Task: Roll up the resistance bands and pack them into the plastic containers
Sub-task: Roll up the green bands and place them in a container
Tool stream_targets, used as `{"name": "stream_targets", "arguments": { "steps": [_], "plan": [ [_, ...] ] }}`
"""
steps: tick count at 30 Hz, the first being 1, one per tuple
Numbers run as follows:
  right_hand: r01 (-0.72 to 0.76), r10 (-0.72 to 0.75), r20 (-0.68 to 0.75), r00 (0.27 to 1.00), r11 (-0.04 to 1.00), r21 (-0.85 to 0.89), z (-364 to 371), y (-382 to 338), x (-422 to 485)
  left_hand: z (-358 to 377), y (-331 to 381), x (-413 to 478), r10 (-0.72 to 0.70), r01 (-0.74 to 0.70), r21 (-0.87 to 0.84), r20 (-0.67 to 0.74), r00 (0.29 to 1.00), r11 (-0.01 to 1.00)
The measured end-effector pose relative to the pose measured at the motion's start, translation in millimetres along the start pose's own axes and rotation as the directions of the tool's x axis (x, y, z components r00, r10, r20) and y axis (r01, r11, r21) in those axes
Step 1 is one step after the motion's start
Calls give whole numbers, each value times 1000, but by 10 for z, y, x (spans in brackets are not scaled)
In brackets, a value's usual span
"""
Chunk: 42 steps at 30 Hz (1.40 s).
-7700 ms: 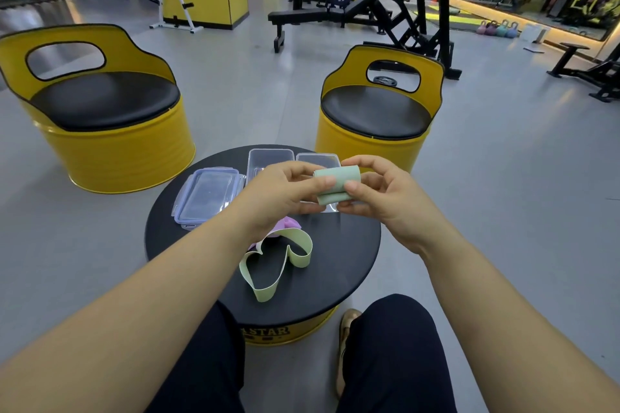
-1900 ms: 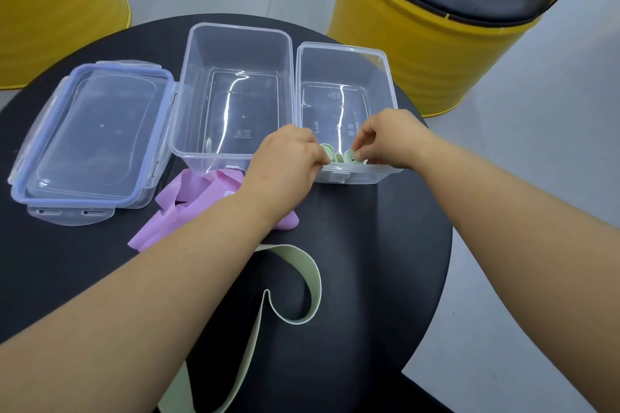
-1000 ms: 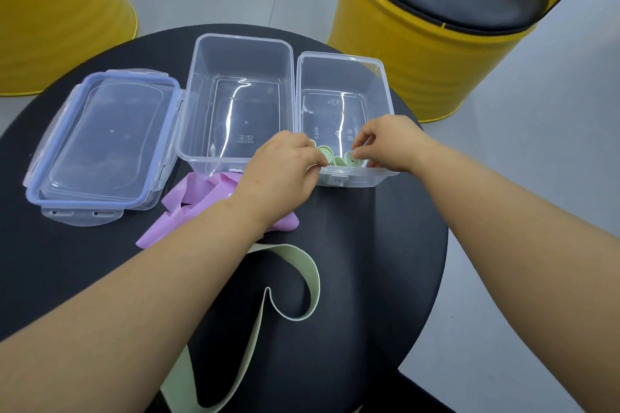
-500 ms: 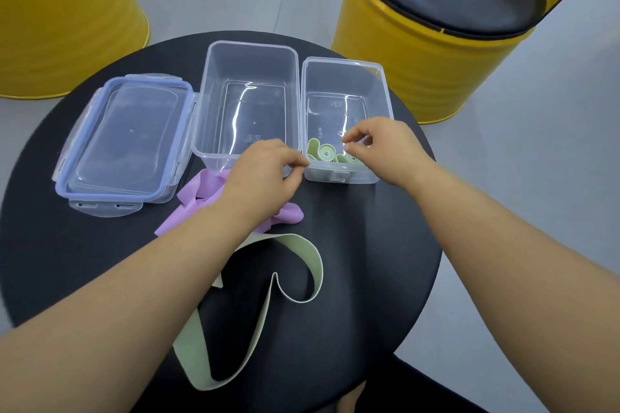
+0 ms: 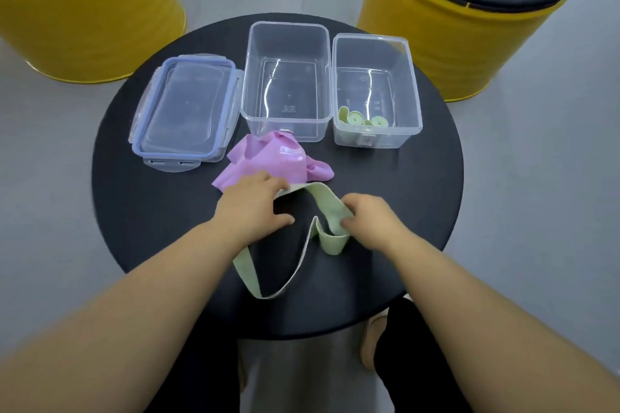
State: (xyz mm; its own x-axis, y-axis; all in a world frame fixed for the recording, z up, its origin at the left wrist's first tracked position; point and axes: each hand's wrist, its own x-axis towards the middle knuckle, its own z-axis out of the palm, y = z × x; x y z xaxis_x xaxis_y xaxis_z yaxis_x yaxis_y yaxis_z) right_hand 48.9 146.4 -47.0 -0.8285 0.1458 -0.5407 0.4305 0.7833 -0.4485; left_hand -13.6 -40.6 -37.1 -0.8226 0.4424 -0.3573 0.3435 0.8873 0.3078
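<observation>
One limp, flat pale-green band (image 5: 327, 207)

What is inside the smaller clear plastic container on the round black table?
A rolled pale green resistance band lies against the near wall of the smaller clear plastic container. Its coiled ends show; the wall blurs its lower part, so the roll count is unclear.

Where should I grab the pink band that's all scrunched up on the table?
I'd pinch the pink band by the small end poking out on its right, coming from above. That end lies free on the table, while the left hand and the green band crowd its near edge.
</observation>
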Motion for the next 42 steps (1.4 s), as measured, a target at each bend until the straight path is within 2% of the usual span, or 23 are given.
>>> {"name": "stream_targets", "arguments": {
  "steps": [1, 3, 5, 7, 8, 9, 10, 11, 12, 13, 15, 18, 22, 23, 25, 29, 31, 33, 35, 37, 39, 41, 42],
  "plan": [
    [12, -10, -23, 1000, 997, 79, -43, 13, -20, 13, -29, -14, -23, 23, 4, 36, 999, 1000],
    [20, -15, -16, 1000, 920, 391, -182, 20, -109, 19, -72, -37, -44, 44, 7, 64, 997, 999],
    [-35, -7, 57, 998, 711, 703, -329, 28, -266, 4, -103, -47, -60, 60, 6, 36, 998, 998],
    [-83, -9, 103, 995, 514, 853, -416, 77, -403, -33, -108, -79, -81, 83, -109, 22, 996, 991],
    [-83, -4, 95, 995, 454, 887, -438, 109, -454, -38, -110, -97, -85, 89, -229, 31, 996, 969],
    [-76, 5, 82, 997, 407, 910, -452, 133, -494, -59, -95, -128, -96, 115, -408, 67, 993, 906],
    [-67, 19, 65, 998, 375, 925, -463, 147, -527, -93, -61, -171, -90, 144, -610, 119, 989, 779],
    [-59, 36, 50, 998, 350, 935, -473, 158, -556, -133, -22, -218, -68, 169, -774, 162, 984, 611],
    [-53, 52, 38, 998, 326, 944, -481, 171, -580, -169, 22, -266, -52, 199, -872, 196, 979, 447],
    [-52, 66, 34, 997, 298, 953, -490, 179, -603, -198, 63, -304, -38, 219, -918, 219, 975, 330],
    [-49, 78, 29, 996, 265, 963, -508, 203, -634, -225, 123, -339, -22, 228, -950, 228, 973, 213],
    [-21, 80, 1, 997, 252, 968, -503, 241, -641, -263, 182, -371, 23, 197, -972, 202, 979, 126],
    [33, 180, -103, 978, 354, 935, -485, 292, -583, -301, 183, -386, 187, 123, -990, 134, 973, 71],
    [39, 211, -119, 970, 349, 936, -480, 300, -563, -311, 187, -392, 226, 106, -993, 114, 967, 49],
    [40, 256, -112, 960, 272, 962, -473, 307, -524, -324, 212, -402, 259, 88, -996, 86, 962, 3],
    [35, 259, -46, 965, 49, 998, -480, 256, -446, -313, 215, -364, 225, 90, -996, 89, 970, 6],
    [4, 208, -10, 978, 26, 1000, -493, 231, -438, -307, 195, -319, 165, 99, -995, 96, 982, -14],
    [-36, 138, 35, 990, 4, 999, -507, 208, -452, -313, 166, -267, 62, 111, -989, 105, 993, -95],
    [-60, 47, 66, 997, -121, 991, -532, 190, -473, -324, 124, -221, -46, 120, -975, 131, 990, -189],
    [-55, -49, 45, 998, -233, 971, -566, 183, -494, -330, 91, -186, -111, 116, -967, 144, 983, -228],
    [-22, -73, 6, 997, -224, 974, -572, 223, -477, -341, 77, -182, -114, 107, -967, 136, 984, -231],
    [-25, -50, 19, 999, -129, 991, -551, 276, -449, -367, 95, -206, -63, 97, -968, 114, 991, -229],
    [-35, -20, 34, 999, -73, 997, -530, 299, -430, -366, 97, -217, -42, 93, -978, 103, 994, -186]
  ]
}}
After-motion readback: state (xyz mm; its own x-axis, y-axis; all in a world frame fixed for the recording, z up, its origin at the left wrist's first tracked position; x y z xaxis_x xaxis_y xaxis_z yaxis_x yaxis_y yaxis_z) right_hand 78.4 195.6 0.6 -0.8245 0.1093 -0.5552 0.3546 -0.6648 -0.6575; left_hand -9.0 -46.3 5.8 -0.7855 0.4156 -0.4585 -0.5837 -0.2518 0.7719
